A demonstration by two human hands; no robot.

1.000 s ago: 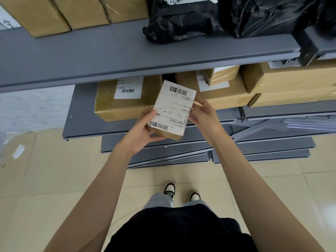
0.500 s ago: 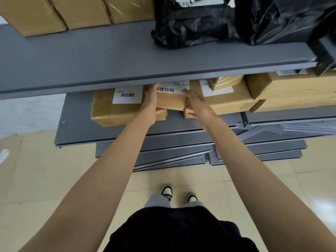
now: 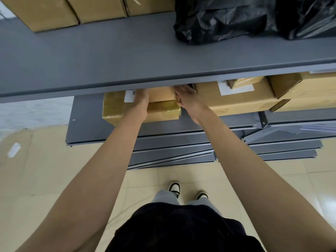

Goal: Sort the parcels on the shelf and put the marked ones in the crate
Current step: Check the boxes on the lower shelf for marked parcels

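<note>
A second ago we read the box (image 3: pixel 161 94) label; now both hands — left (image 3: pixel 141 100), right (image 3: pixel 188 99) — press it, fingers spread, onto the shelf (image 3: pixel 91 122) mid-frame: unmarked, we judge.

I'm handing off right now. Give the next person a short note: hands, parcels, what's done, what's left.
Left hand: on the left side of the small box; whether it grips is hidden.
Right hand: fingers straight against the box's right side.
Small box: on top of the taped parcel on the lower shelf, tucked under the upper shelf.
Other parcels: more boxes to the right, boxes and black bags on the upper shelf.
Done: this box sits on the shelf, not crated.
Left: let go, sort the rest, crate marked ones. No crate in view.
</note>
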